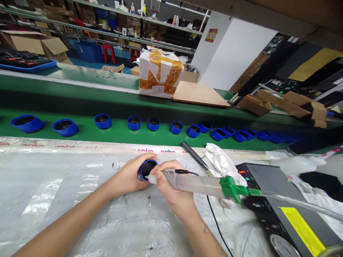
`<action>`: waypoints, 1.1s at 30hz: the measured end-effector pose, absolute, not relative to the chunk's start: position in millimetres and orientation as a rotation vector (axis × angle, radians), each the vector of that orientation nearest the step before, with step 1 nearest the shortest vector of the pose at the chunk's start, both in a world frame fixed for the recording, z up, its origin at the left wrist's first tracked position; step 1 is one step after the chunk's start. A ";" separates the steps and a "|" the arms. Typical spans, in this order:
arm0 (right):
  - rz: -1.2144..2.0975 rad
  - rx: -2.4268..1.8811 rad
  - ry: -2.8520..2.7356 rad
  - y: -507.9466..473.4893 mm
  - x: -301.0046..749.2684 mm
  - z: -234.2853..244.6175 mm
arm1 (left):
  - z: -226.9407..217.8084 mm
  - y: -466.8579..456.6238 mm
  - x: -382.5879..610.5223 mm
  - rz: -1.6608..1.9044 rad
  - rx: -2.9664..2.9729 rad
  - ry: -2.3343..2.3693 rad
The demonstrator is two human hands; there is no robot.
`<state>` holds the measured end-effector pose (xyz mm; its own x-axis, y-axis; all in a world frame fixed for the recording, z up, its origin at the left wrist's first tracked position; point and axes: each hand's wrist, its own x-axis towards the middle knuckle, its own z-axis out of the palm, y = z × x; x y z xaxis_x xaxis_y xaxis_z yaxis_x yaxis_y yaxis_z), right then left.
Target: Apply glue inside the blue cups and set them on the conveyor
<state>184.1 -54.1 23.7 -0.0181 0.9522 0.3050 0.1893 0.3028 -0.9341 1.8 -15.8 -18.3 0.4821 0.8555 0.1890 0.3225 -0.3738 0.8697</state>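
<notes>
My left hand (131, 176) is wrapped around a blue-rimmed cup-like part (148, 167) with a dark inside, its mouth tilted towards me. In my right hand (174, 189) lies a dispensing syringe (199, 184) with a cloudy barrel and a green cap at its rear end. Its tip meets the near rim of the cup-like part; whether anything flows out is too small to tell. A thin black cable (211, 207) runs from a plug on the barrel. From the green cap a clear tube leads off to the right.
A dispenser box (276, 182) with lights and a gauge stands at the right. Crumpled white tissue (222, 160) and a black-handled tool (194, 155) lie on the film-covered bench (66, 178). Several blue parts (134, 123) line the green belt (118, 137). Behind it sits a taped carton (160, 73).
</notes>
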 end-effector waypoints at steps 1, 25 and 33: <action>0.876 -1.103 -1.466 -53.9 183.6 23.4 | -17.7 -15.9 1.4 0.831 1.922 0.970; 0.811 -1.001 -1.333 -42.6 173.9 18.4 | -12.8 -15.9 3.0 0.824 1.979 0.961; 0.757 -0.964 -1.250 -38.3 175.1 17.8 | -17.0 -12.9 0.5 0.786 1.952 0.946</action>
<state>175.1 -38.3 17.8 0.1784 0.8889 0.4220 0.0386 0.4222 -0.9057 0.5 -12.9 -17.0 0.5248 0.8324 0.1782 0.3275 -0.3906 0.8603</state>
